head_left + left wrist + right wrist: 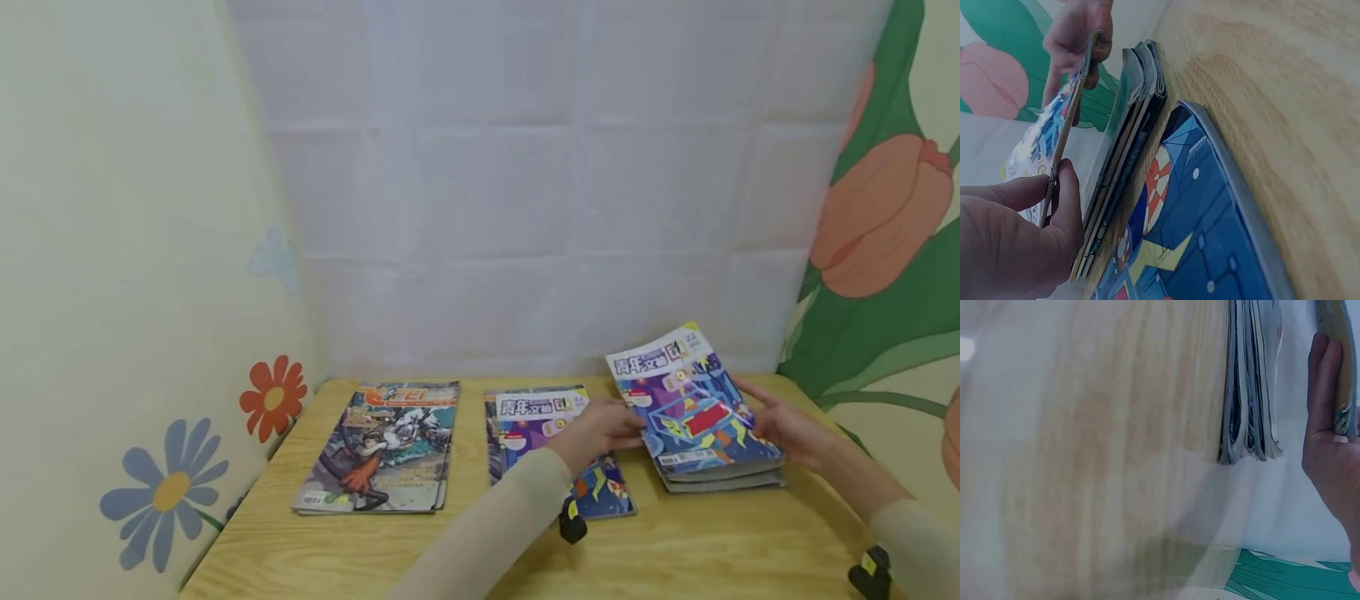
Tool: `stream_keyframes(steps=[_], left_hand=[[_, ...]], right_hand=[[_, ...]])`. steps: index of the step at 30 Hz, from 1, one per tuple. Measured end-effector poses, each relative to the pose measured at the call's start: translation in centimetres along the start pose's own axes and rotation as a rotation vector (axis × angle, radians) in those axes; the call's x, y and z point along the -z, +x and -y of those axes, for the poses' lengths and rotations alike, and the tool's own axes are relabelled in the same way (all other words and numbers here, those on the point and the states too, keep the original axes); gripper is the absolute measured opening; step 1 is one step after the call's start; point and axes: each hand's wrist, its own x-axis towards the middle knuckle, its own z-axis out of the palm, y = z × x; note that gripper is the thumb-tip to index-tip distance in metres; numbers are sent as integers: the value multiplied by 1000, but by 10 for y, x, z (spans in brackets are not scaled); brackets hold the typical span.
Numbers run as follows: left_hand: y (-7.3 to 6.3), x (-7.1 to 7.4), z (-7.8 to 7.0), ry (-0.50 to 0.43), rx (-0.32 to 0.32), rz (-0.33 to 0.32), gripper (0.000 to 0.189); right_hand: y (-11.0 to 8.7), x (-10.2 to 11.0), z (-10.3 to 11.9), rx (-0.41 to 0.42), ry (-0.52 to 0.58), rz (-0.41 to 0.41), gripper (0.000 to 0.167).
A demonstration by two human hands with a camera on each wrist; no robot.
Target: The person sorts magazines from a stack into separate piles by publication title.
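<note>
Both hands hold up a magazine (693, 408) with a white title band and a purple-blue cover, tilted above the right-hand stack of magazines (727, 482). At its left edge, my left hand (596, 435) pinches it between thumb and fingers, plain in the left wrist view. The opposite edge is gripped by my right hand (797, 432), whose fingers lie along the underside in the right wrist view. A gap separates the held magazine from the stack (1129, 119) in the left wrist view. Under my left forearm lies the middle magazine pile (609, 492), partly hidden, with the same cover on top.
At the left of the wooden table (300, 554) lies another pile of magazines (393, 454) with a comic-style cover. A white cloth (525, 208) hangs behind the table. Painted flowers cover the walls on both sides. Black devices (573, 527) sit at the wrists.
</note>
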Motion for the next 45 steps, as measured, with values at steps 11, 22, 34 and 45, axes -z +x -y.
stream_keyframes(steps=[11, 22, 34, 45], left_hand=[[12, -19, 12, 94, -105, -201, 44], [10, -20, 14, 55, -98, -258, 39], [13, -21, 21, 65, -125, -251, 37], [12, -25, 21, 209, -102, -245, 33]], right_hand=[[14, 1, 3, -36, -252, -217, 82], [13, -2, -15, -95, -256, -304, 74], [5, -1, -14, -166, -279, -355, 64], [-5, -20, -3, -181, -536, -487, 51]])
